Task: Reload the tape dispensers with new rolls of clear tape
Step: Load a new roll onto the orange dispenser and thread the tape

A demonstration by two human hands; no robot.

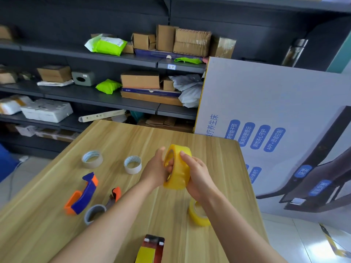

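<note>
From the head camera: I've got the new tape roll (178, 168) lifted above mid-surface (133, 141). My left hand (155, 171) hooks its core, and my right hand (197, 177) has its fingers (185, 155) clamped round the rim. Best to find the loose end first, then load the blue-and-orange dispenser (81, 194), near left.

Bright, diffuse indoor light, with only faint soft shadows on the wooden table (47, 224); pale glare across the floor tiles (284, 234) at lower right; dark shelves (85, 95) dimmer behind; straight lines bowed at the wide-angle edges; overall slightly soft detail.
</note>
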